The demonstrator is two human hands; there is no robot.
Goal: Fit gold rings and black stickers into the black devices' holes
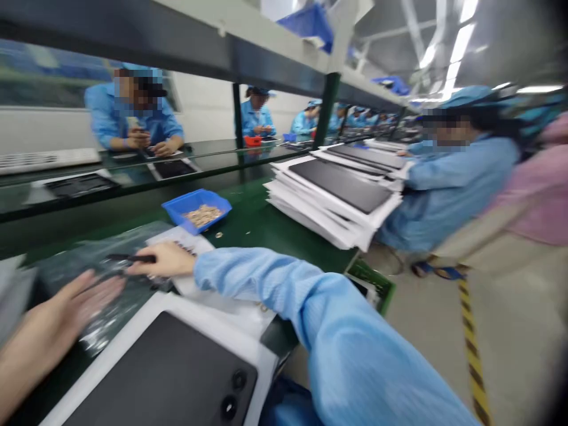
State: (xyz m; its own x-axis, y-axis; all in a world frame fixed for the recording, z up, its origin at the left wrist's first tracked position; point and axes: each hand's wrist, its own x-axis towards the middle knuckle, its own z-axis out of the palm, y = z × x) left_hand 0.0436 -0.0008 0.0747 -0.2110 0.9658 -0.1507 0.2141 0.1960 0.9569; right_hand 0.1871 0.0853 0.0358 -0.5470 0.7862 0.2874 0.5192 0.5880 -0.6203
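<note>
My right hand (166, 259) reaches across the bench with its fingers closed on a slim black tool (133, 258). The tool lies level and points left; its exact kind is too blurred to tell. My left hand (77, 305) is held flat with fingers stretched out, over or against a clear plastic bag (104, 328); contact cannot be made out. Closest to me is a dark grey tablet-like panel (168, 373) with two round camera rings, lying on a white sheet (146, 313). Beyond my right hand stands a blue tray (177, 208) of small tan pieces (203, 215).
White sheets stacked with dark panels (341, 182) stand to the right on the green bench (248, 207). A green crate (386, 296) sits below the bench edge. A co-worker in blue (461, 177) sits at right; others work across. A shelf (275, 47) runs overhead.
</note>
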